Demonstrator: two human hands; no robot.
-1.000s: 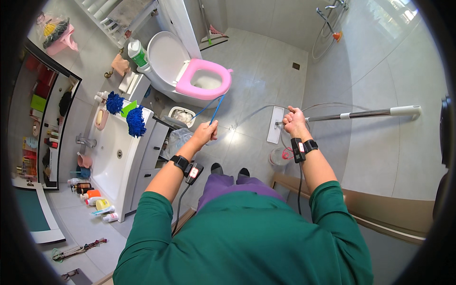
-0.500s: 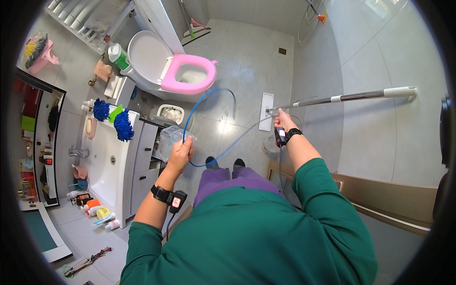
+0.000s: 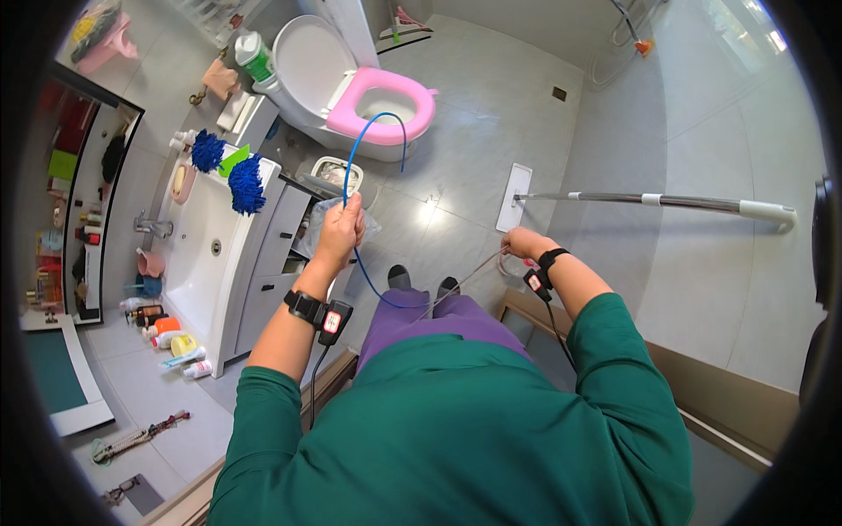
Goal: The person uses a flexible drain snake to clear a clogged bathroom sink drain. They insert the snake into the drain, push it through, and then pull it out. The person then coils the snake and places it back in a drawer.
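Note:
A long thin flexible cable (image 3: pixel 349 167), blue along one part and grey along another, runs between my hands. My left hand (image 3: pixel 340 235) is closed round the blue part, near the vanity. Above that fist the blue end arches up and hooks down in front of the toilet's pink seat (image 3: pixel 421 110). Below it the cable sags across my purple trousers (image 3: pixel 438 323), then turns grey and rises to my right hand (image 3: pixel 524 243). My right fingers are closed on this grey part, short of the flat mop's head (image 3: pixel 515 198).
The mop's pole (image 3: pixel 614 198) reaches right towards the wall. On the left is a white sink (image 3: pixel 193 289), with blue shaggy pads (image 3: pixel 246 186) on its rim and several bottles (image 3: pixel 167 326) beside it. A waste bin (image 3: pixel 355 180) stands between vanity and toilet.
The cable's free blue end stands more upright, and its lower loop has dropped onto my thighs. My right hand has moved away from the mop pole. The whole view has shifted and tilted.

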